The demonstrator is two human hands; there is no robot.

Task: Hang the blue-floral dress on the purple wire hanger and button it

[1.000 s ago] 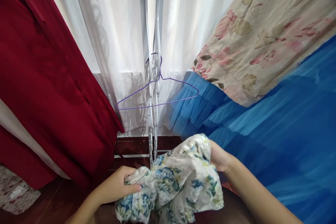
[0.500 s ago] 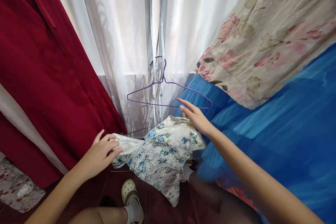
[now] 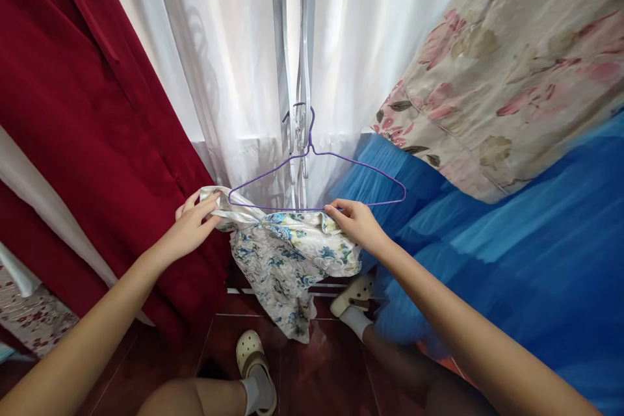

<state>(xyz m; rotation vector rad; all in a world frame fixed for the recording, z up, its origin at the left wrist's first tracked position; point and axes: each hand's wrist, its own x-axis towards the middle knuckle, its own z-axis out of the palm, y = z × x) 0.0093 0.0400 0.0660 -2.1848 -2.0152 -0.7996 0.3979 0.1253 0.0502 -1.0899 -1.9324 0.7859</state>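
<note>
Red garment (image 3: 82, 117), white curtain (image 3: 234, 58), blue tulle (image 3: 511, 240).

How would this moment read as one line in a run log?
left hand: grips floral cloth end | right hand: pinches cloth at purple hanger bar | hanger: hooked on rack post | cloth: hangs below bar

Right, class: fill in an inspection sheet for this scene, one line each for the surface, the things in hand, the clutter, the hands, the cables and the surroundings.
Surface: dark red glossy floor, partly covered by hanging cloth.
Things in hand: blue floral garment held up against the bottom bar of the purple wire hanger, which hooks onto the metal stand.
Clutter: nothing seen.
Hands: left hand grips the garment's left end; right hand pinches its right edge at the hanger bar.
Cables: nothing seen.
Surroundings: white curtain behind, red garment at left, blue tulle and pink floral fabric at right, cream clogs on the person's feet.
</note>
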